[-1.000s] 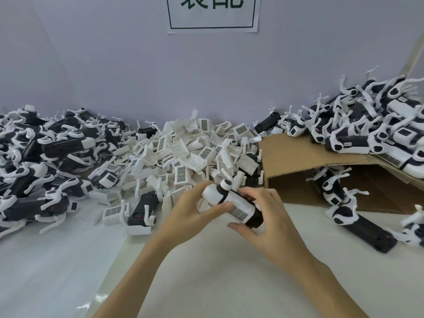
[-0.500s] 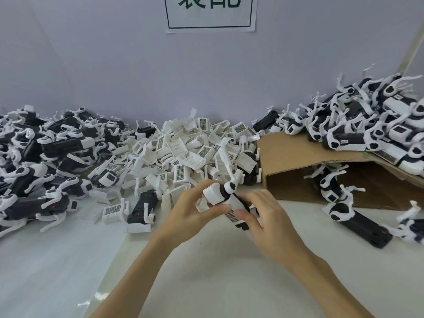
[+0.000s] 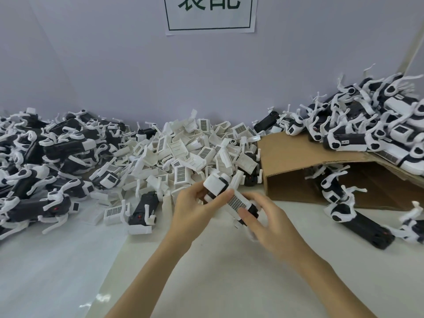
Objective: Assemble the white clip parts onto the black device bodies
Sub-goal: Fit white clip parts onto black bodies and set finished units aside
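Left hand: the left hand (image 3: pixel 195 210) grips the upper, white-capped end of the device body (image 3: pixel 229 198), thumb laid across its front and fingers curled behind.
Right hand: the right hand (image 3: pixel 268 226) holds the lower, black end of the same body, fingers curled round it from the right; the fingertips (image 3: pixel 243 212) press on the black end just below the label.
Held piece: the black device body is tilted, white end up and to the left, black end down and to the right, lifted above the bench (image 3: pixel 229 283) near its middle; a white clip part (image 3: pixel 236 201) with a dotted label lies along its front.
Loose clips: a heap of white clip parts (image 3: pixel 195 150) lies at the back edge of the bench, against the wall, just behind the hands.
Left pile: black-and-white devices (image 3: pixel 46 157) are piled along the left side of the bench.
Right pile: more such devices (image 3: pixel 367 125) lie on top of a cardboard box (image 3: pixel 293 157) at the back right, with a few inside its open mouth and on the bench before it.
Wall: a paper sign (image 3: pixel 210 14) with printed characters hangs above the heap.
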The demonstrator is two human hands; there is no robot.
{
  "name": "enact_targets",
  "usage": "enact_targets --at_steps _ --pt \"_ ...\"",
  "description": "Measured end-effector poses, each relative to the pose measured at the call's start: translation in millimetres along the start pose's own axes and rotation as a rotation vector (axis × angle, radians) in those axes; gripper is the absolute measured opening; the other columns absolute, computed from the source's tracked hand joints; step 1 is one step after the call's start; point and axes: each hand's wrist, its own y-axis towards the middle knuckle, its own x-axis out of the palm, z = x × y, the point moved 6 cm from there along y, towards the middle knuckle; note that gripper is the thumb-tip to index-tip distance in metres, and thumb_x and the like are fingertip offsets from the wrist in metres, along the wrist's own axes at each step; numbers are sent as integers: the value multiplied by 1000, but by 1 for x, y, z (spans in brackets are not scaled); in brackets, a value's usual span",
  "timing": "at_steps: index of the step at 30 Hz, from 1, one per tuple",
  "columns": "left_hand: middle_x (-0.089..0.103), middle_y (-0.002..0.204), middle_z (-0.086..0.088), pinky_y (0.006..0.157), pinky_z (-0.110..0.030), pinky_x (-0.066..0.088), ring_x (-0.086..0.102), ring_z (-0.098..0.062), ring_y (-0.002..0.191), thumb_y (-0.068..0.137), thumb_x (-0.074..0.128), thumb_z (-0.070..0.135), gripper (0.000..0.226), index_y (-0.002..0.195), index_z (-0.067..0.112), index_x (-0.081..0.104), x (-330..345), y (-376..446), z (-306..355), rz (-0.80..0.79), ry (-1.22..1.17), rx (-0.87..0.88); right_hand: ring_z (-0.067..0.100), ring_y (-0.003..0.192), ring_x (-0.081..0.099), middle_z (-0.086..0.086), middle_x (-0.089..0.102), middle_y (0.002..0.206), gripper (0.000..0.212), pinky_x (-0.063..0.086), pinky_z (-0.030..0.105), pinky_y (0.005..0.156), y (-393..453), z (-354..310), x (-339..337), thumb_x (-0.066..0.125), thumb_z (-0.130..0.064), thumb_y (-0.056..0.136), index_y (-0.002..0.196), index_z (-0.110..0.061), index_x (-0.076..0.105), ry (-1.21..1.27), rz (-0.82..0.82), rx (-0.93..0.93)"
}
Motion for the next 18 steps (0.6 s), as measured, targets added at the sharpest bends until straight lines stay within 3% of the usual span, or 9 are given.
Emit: enact_targets --at_steps 2,3,6,8,10,12,15,18 --pt "78 86 7 68 -21 50 68 -4 77 78 90 50 32 97 27 81 3 -3 0 57 25 -25 -4 123 51 -25 53 130 62 46 14 94 -2 -2 7 79 -45 87 142 -38 50 -168 52 -51" --pt "77 85 5 69 -29 52 67 -9 78 73 87 59 40 95 25 80 5 -4 1 55 114 9 -1 126 51 -24 51 132 63 50 16 94 -2 -3 9 81 -39 88 142 -35 50 -222 86 -97" --pt "68 87 11 77 -31 45 55 -15 84 71 74 81 65 95 20 72 8 -10 24 116 688 380 5 123 58 -18 55 132 48 58 24 88 0 1 10 74 -22 97 139 -31 53 -128 94 -122" --pt "64 106 9 90 -31 40 52 -14 99 73 69 88 80 112 18 68 8 -13 40 142 886 610 8 124 59 -16 58 135 48 58 27 92 2 8 10 69 -17 100 142 -34 53 30 -14 -67" --pt "61 125 15 103 -30 36 52 -9 116 76 67 88 87 134 24 61 5 -11 41 -42 826 626 12 125 62 -14 62 137 51 58 29 94 1 12 12 66 -15 102 147 -33 50 154 -122 -23" --pt "61 127 24 105 -25 36 52 1 117 78 71 82 78 138 33 61 1 -8 32 -205 764 565 12 129 60 -13 62 141 55 57 30 98 0 14 15 64 -15 103 152 -32 47 191 -182 0" --pt "69 102 19 86 -27 48 60 -8 94 79 78 71 51 114 34 71 -6 -6 29 -128 656 485 -3 138 49 -24 56 147 60 46 22 111 -1 14 21 66 -18 103 154 -39 42 147 -185 -2" --pt "70 77 4 72 -50 56 65 -23 73 80 75 70 42 92 29 73 -16 1 27 19 374 329 -19 136 39 -40 47 145 69 34 6 109 -1 7 20 73 -37 97 151 -54 35 -63 -79 -15"
